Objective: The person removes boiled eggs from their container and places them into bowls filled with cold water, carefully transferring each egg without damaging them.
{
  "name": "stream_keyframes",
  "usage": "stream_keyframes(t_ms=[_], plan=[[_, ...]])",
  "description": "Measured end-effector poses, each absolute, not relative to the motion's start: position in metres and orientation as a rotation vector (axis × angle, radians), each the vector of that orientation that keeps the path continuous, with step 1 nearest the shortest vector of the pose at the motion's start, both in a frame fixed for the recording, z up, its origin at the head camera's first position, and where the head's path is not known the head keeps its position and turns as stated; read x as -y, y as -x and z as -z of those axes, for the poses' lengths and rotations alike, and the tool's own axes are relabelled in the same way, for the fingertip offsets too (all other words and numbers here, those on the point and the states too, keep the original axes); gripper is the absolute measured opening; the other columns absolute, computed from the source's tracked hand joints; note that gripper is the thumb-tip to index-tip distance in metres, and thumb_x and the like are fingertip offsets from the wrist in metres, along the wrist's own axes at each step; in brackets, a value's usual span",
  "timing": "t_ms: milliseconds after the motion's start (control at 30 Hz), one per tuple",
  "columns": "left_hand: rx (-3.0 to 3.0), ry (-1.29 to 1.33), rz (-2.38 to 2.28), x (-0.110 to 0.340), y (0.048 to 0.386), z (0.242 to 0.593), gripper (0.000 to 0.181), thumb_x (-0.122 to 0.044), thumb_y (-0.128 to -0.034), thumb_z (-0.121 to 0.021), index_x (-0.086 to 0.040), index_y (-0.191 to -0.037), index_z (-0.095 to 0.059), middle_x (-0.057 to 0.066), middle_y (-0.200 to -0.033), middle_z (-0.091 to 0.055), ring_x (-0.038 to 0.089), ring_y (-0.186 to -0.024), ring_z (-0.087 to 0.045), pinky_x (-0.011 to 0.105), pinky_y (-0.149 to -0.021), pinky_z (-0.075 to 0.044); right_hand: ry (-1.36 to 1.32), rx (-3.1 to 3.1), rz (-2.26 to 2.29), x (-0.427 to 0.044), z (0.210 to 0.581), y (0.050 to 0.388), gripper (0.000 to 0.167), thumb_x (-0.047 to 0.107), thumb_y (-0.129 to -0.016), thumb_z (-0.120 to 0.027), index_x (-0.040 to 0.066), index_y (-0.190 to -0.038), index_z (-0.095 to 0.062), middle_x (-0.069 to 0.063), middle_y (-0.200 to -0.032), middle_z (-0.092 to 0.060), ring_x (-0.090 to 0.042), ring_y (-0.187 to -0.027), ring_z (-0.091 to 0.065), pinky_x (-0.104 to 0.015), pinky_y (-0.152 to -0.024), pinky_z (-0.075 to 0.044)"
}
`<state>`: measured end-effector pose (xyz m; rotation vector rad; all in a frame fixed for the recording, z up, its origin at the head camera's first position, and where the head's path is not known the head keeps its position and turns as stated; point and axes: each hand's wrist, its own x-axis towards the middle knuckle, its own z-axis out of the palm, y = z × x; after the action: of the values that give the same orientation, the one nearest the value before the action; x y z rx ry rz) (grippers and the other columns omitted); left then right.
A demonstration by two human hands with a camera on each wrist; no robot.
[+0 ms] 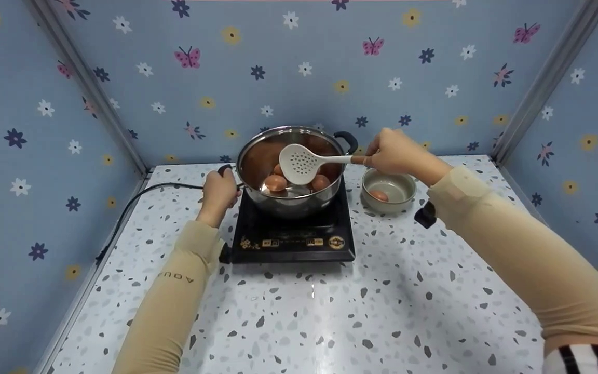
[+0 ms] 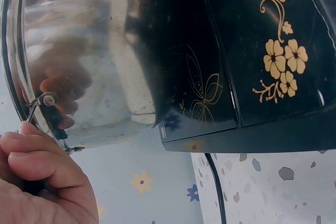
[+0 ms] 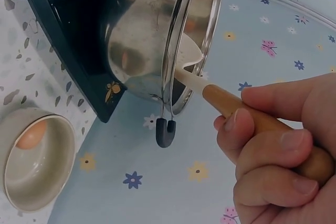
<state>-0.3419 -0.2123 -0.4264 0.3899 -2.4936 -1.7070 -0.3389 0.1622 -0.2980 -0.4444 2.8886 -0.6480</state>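
- Walls with a floral and butterfly print (image 1: 304,57) enclose a speckled table (image 1: 408,311) where a person works at a steel pot (image 1: 284,209) on a black cooker (image 1: 293,228).
- The white skimmer (image 1: 299,165), its wooden grip in the right hand, is angled over the pot's mouth and hides part of the contents; three brown eggs (image 1: 275,183) can be made out, one of them largely covered. Whether the skimmer touches the rim cannot be told.
- Both sleeves (image 1: 512,244) run out of frame at the edges, and the left wrist view cuts off the pot and most of the left hand.
- Letters reading "AQU" mark the left sleeve, the rest unclear; the cooker's gold panel print is too small to read.
- The right hand (image 1: 395,150) is closed around the wooden grip, fingers curled beneath.
- The left hand (image 1: 218,191) grips the pot's black left handle (image 1: 223,169), fingers bent.
- Beside the cooker, a pale bowl (image 1: 390,207) holds one brown egg (image 1: 379,196).
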Motion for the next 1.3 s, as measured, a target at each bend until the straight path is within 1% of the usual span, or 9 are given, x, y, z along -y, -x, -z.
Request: stream_keyframes(t_ms=[367, 533, 600, 700, 833, 967, 1133, 1233, 1300], plan=[[2.5, -0.394, 1.681, 0.212, 0.344, 0.428, 0.029, -0.028, -0.1173, -0.032, -0.005, -0.106, -0.046, -0.006, -0.057, -0.054, 0.005, -0.039, -0.043, 0.021, -0.044, -0.04, 0.448, -2.851, 0.598, -0.155, 0.304, 0.34, 0.021, 0.013, -0.1, -0.069, 0.003, -0.11, -0.084, -0.017, -0.104, -0.08, -0.022, -0.077, -0.058, -0.031, -0.064, -0.045], [2.514, -0.387, 1.669, 0.213, 0.342, 0.427, 0.029, -0.028, -0.1176, -0.031, -0.007, -0.104, -0.046, -0.006, -0.057, -0.054, 0.005, -0.04, -0.043, 0.022, -0.046, -0.04, 0.465, -2.832, 0.605, -0.151, 0.305, 0.342, 0.022, 0.012, -0.099, -0.069, 0.002, -0.111, -0.084, -0.02, -0.118, -0.08, -0.025, -0.086, -0.064, -0.03, -0.068, -0.048], [2.513, -0.389, 1.66, 0.213, 0.342, 0.427, 0.03, -0.028, -0.1174, -0.031, -0.006, -0.104, -0.046, -0.006, -0.056, -0.054, 0.005, -0.039, -0.043, 0.022, -0.046, -0.04, 0.47, -2.819, 0.608, -0.148, 0.305, 0.342, 0.021, 0.012, -0.099, -0.068, 0.002, -0.11, -0.084, -0.02, -0.119, -0.08, -0.026, -0.088, -0.064, -0.03, -0.068, -0.047], [2.506, -0.396, 1.666, 0.213, 0.343, 0.427, 0.03, -0.028, -0.1173, -0.031, -0.004, -0.108, -0.047, -0.006, -0.057, -0.053, 0.006, -0.04, -0.043, 0.022, -0.045, -0.039, 0.481, -2.807, 0.603, -0.144, 0.305, 0.343, 0.021, 0.012, -0.099, -0.069, 0.002, -0.109, -0.084, -0.017, -0.113, -0.08, -0.024, -0.085, -0.062, -0.03, -0.066, -0.047], [2.495, -0.417, 1.686, 0.211, 0.344, 0.428, 0.033, -0.027, -0.1174, -0.031, 0.001, -0.116, -0.047, -0.005, -0.058, -0.053, 0.005, -0.04, -0.044, 0.021, -0.043, -0.039, 0.491, -2.775, 0.62, -0.142, 0.306, 0.345, 0.021, 0.01, -0.098, -0.069, 0.002, -0.109, -0.084, -0.008, -0.088, -0.076, -0.017, -0.07, -0.058, -0.028, -0.059, -0.045], [2.499, -0.431, 1.674, 0.21, 0.344, 0.428, 0.036, -0.027, -0.1172, -0.031, 0.004, -0.121, -0.048, -0.005, -0.058, -0.053, 0.005, -0.039, -0.045, 0.021, -0.043, -0.04, 0.485, -2.724, 0.654, -0.141, 0.305, 0.347, 0.022, 0.008, -0.096, -0.067, 0.0, -0.109, -0.083, 0.0, -0.072, -0.067, -0.011, -0.058, -0.052, -0.025, -0.053, -0.042], [2.513, -0.434, 1.641, 0.211, 0.344, 0.427, 0.037, -0.028, -0.117, -0.031, 0.004, -0.121, -0.049, -0.005, -0.058, -0.055, 0.005, -0.039, -0.045, 0.022, -0.045, -0.041, 0.416, -2.639, 0.723, -0.14, 0.3, 0.349, 0.022, 0.004, -0.096, -0.066, -0.003, -0.111, -0.081, 0.001, -0.067, -0.063, -0.008, -0.053, -0.047, -0.024, -0.05, -0.039], [2.525, -0.443, 1.627, 0.211, 0.343, 0.426, 0.037, -0.028, -0.1171, -0.031, 0.004, -0.123, -0.049, -0.006, -0.059, -0.055, 0.004, -0.04, -0.047, 0.024, -0.056, -0.043, 0.385, -2.589, 0.746, -0.14, 0.297, 0.351, 0.022, 0.004, -0.098, -0.065, -0.004, -0.112, -0.08, 0.0, -0.066, -0.064, -0.008, -0.05, -0.045, -0.023, -0.049, -0.037], [2.53, -0.444, 1.619, 0.211, 0.343, 0.426, 0.038, -0.028, -0.1173, -0.031, 0.004, -0.124, -0.049, -0.007, -0.059, -0.055, 0.004, -0.041, -0.047, 0.026, -0.058, -0.043, 0.378, -2.555, 0.754, -0.141, 0.296, 0.352, 0.022, 0.004, -0.098, -0.065, -0.004, -0.111, -0.08, 0.0, -0.065, -0.064, -0.007, -0.049, -0.044, -0.023, -0.048, -0.036]])
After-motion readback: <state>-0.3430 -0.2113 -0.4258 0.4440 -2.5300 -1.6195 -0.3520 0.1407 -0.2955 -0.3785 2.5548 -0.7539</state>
